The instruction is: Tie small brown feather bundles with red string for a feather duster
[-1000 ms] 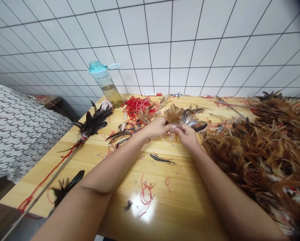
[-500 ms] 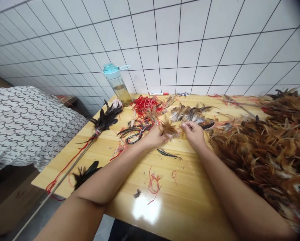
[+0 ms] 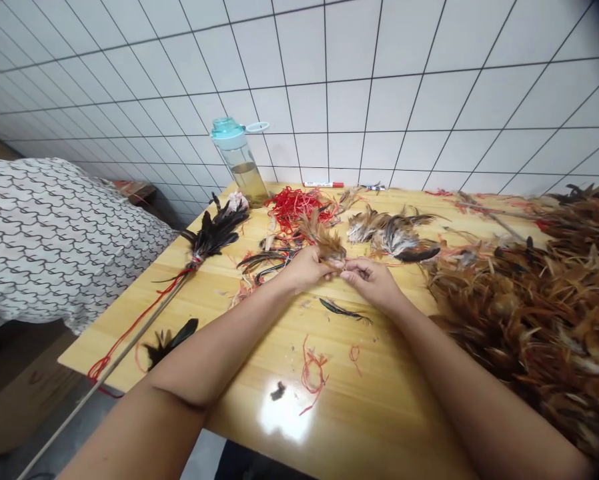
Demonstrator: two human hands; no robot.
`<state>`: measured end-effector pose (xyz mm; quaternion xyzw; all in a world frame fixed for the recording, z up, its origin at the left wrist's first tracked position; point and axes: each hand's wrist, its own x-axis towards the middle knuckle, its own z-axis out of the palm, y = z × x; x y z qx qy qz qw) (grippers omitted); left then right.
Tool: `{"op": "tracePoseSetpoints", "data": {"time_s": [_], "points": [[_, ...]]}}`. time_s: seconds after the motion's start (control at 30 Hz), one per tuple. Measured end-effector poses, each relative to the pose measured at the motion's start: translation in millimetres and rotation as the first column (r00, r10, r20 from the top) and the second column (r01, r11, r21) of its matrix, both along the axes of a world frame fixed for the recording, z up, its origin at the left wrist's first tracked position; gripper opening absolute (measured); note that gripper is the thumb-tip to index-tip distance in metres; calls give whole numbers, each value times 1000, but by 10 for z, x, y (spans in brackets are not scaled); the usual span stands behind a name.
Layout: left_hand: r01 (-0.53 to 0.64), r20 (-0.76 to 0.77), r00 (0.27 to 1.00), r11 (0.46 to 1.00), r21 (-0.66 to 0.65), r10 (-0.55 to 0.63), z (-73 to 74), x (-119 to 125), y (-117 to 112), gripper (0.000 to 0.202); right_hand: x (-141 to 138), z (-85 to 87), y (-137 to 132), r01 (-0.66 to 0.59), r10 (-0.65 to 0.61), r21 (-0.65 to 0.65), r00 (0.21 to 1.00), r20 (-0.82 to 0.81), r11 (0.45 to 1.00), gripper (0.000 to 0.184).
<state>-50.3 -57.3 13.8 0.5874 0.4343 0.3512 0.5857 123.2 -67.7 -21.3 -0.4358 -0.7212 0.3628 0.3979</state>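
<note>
A small bunch of brown feathers (image 3: 331, 243) stands up out of my left hand (image 3: 309, 268), whose fingers close round its lower end. My right hand (image 3: 369, 280) meets the left at the quill end of the bunch, thumb and fingertips pinched together. Whatever those fingertips hold is too small to make out. Beyond my right hand lies a row of loose brown, white and black feathers (image 3: 387, 233). Scissors (image 3: 269, 270) lie partly hidden behind my left wrist, among dark feathers. On the table in front of my hands rests one dark feather (image 3: 342, 309).
A heap of brown feathers (image 3: 539, 307) covers the right side. Red string (image 3: 299, 208), a tilted-looking water bottle (image 3: 242, 167) and a red marker (image 3: 323, 185) sit at the back. A stick (image 3: 144, 327) with black feathers (image 3: 214, 230) overhangs the table's left edge.
My right hand has moved left and now meets my left hand at the base of the feather bunch. The bunch has turned more upright. The view has shifted slightly.
</note>
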Motion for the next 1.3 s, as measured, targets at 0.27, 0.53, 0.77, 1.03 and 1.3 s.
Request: {"op": "tracePoseSetpoints", "data": {"time_s": [0.27,0.53,0.77,1.03,1.3], "points": [[111,45,992,989,95,-116,-27,-51,64,33,27,99,-6,-49,37,-153,996,-79,987,25],[197,4,980,972,127,-199,24,-73,69,28,11,191,-65,-192,164,-250,978,-130,949,33],[252,96,963,968,18,-252,50,-80,25,32,-30,193,-90,-244,206,-252,964,-168,937,36],[255,104,960,965,60,-261,24,-69,8,38,-48,110,-101,-161,110,-285,976,-186,945,42],[123,277,955,991,-56,-103,-50,-56,64,41,-39,202,-97,-188,109,-324,963,-245,927,38]]}}
